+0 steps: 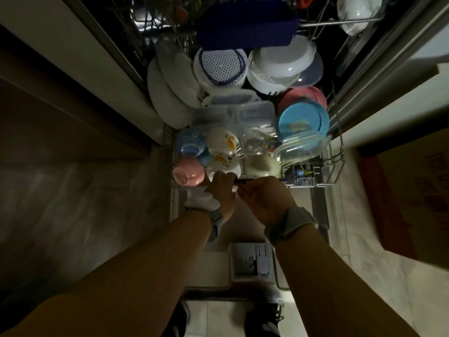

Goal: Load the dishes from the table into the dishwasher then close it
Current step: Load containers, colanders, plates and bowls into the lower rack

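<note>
The dishwasher's lower rack [336, 164] is pulled out over the open door [211, 266] and is packed with dishes. Among them are white plates [167, 98], a white colander [274, 76], a blue plate [301, 122], clear containers [243, 113], a pink cup [188, 175], a blue cup [189, 144] and white patterned cups [222, 142]. My left hand [222, 190] has its fingers curled over the rack's front edge beside a white cup [224, 169]. My right hand [264, 198] grips the dark front rail [243, 181] just to its right. A white object [201, 199] lies under my left wrist.
The upper rack [340, 21] overhangs at the top with a dark blue item [245, 23] and white bowls [357, 13]. Cabinet fronts flank the opening on both sides. The cutlery basket [303, 176] sits at the rack's front right. My feet [264, 319] stand below the door's edge.
</note>
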`<state>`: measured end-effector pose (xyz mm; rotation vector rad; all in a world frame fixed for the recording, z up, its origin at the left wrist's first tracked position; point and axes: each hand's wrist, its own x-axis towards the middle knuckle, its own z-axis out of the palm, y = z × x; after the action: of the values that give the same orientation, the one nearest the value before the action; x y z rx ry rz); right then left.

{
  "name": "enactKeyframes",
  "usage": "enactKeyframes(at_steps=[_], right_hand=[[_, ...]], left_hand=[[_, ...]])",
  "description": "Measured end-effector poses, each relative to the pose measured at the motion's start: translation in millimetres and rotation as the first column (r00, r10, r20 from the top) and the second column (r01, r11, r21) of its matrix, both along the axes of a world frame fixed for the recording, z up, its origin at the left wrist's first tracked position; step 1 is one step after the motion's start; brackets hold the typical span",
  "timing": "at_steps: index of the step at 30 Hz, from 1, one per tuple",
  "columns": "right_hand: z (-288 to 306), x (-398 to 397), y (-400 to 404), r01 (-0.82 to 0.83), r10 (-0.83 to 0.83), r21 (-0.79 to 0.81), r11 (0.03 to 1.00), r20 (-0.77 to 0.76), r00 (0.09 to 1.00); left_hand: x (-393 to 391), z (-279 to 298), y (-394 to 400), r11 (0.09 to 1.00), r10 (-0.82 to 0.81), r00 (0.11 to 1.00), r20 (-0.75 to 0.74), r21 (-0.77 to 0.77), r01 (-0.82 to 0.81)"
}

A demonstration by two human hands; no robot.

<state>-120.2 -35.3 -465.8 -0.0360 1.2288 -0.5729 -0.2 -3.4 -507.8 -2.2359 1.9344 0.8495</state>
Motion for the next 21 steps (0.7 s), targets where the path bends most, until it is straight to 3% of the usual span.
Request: enactKeyframes(at_steps=[2,6,9,12,15,19,21], right_hand=[[-2,5,-15,0.033,-0.032,-0.073,0.997,0.017,0.999],[-19,22,-37,0.099,-0.097,-0.191,0.976,0.020,0.995],[-33,32,-53,0.160,-0.132,-0.268,0.950,0.119,0.984],[-46,35,-68,0.093,-0.075,-0.420,0.903,0.060,0.995],[-61,36,-84,0.055,-0.057,-0.515,0.856,0.011,0.998],[-85,37,-100,0.041,-0.039,-0.508,0.861,0.015,0.999],[-93,36,-106,0.001,0.005,-0.539,0.842,0.010,1.000]], left_hand=[[9,-15,-12,0.994,0.034,0.996,-0.083,-0.101,-0.042],[25,-31,-48,0.955,-0.028,0.999,-0.045,-0.298,0.013],[38,-46,-69,0.903,-0.059,0.998,-0.038,-0.428,0.037],[42,-57,-92,0.848,-0.073,0.997,-0.014,-0.527,0.055],[47,-69,-110,0.680,-0.061,0.994,0.093,-0.725,0.109],[55,-87,-129,0.537,-0.025,0.991,0.135,-0.834,0.127],[55,-92,-137,0.518,-0.010,0.991,0.132,-0.847,0.118]])
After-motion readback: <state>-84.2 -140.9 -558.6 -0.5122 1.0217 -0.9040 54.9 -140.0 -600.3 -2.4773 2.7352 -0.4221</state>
